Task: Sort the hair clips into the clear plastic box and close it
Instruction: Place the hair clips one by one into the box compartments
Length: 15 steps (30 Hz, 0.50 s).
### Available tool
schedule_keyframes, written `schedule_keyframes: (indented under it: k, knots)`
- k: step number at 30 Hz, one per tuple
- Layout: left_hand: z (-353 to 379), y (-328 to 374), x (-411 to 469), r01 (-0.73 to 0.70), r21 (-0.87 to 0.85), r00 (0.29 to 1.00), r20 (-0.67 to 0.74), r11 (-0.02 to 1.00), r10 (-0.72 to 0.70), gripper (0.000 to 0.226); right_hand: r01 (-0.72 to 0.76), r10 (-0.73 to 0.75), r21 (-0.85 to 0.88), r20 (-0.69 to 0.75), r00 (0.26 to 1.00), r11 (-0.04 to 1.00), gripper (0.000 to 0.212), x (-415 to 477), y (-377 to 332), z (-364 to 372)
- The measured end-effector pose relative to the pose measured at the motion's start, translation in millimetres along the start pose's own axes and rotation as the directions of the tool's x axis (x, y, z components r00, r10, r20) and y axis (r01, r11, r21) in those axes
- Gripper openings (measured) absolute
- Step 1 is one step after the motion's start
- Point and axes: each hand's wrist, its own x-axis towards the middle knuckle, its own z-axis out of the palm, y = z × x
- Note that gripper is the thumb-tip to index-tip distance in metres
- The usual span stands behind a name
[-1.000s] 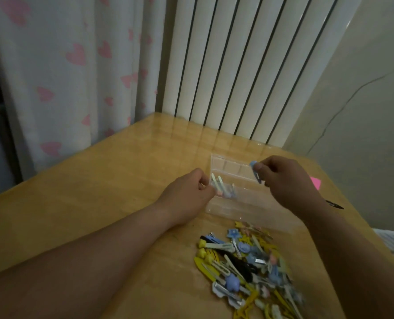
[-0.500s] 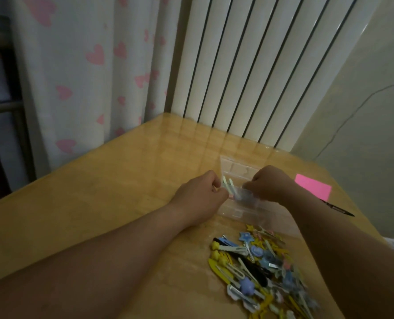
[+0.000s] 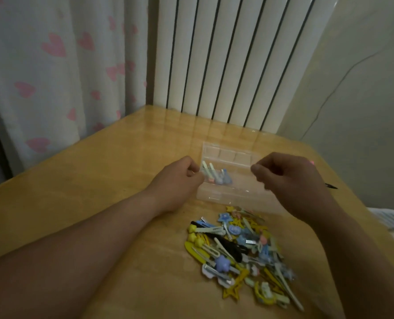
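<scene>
Clear box [image 3: 244, 157] on the tabletop [image 3: 99, 171], between the two hands. A few clips [image 3: 211, 174] lie in its left compartment, just beside the left hand [image 3: 176, 183], whose curled fingers [image 3: 192, 168] touch the box's left wall; whether they pinch it cannot be told. The right hand [image 3: 290, 180] hovers over the box's right part, fingers [image 3: 258, 169] curled with tips together, no clip seen between them. One second ago these fingers pinched a blue clip [image 3: 226, 178]; half a second ago the hand was down at the left compartment; now it is raised to the right and the blue clip lies in the box. The unsorted pile [image 3: 237, 249] lies near the box's near side. The right hand hides the box's right end, and the transparent walls and dividers are faint.
</scene>
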Motion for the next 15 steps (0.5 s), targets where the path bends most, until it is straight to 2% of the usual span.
schedule_keyframes:
  k: [3,6,9,15]
  knots:
    - [0.7,-1.8,1.6,0.0,0.015,1.0,-0.011,1.0,0.0,0.013,0.002,0.023,-0.072,0.339,0.941,0.997,0.01,-6.8,-0.2,-14.2]
    - [0.5,-3.1,3.0,0.005,0.017,1.0,-0.01,1.0,-0.005,0.012,0.031,0.075,-0.196,0.512,0.856,0.98,0.002,-8.8,-3.2,-17.9]
    - [0.4,-3.4,3.6,0.001,0.012,1.0,-0.009,1.0,-0.001,0.011,0.09,0.115,-0.308,0.588,0.801,0.947,0.011,-10.3,-5.1,-10.2]
    - [0.0,-3.0,2.5,-0.003,0.018,1.0,-0.002,1.0,0.003,0.014,0.133,0.086,-0.325,0.578,0.811,0.936,0.006,-11.7,-6.9,1.1]
